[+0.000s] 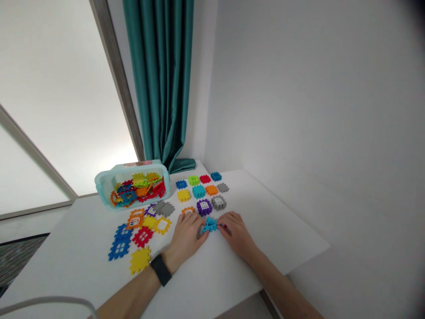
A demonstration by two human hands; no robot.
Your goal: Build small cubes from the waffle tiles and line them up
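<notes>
My left hand (187, 232) and my right hand (236, 231) meet over a light blue toothed plastic tile (210, 225) on the white table (83, 270). Both hands pinch this tile from either side. A small red piece (224, 227) shows by my right fingers. A black watch (160, 269) sits on my left wrist. Just beyond the hands lie an orange tile (188, 210), a purple tile (204, 207) and a grey tile (218, 202).
A pale teal clear box (133, 184) lies on its side, full of coloured tiles. Rows of small tiles (199, 186) sit behind the hands. Flat blue, red and yellow tiles (133, 241) lie to the left. A teal curtain (159, 79) hangs in the corner.
</notes>
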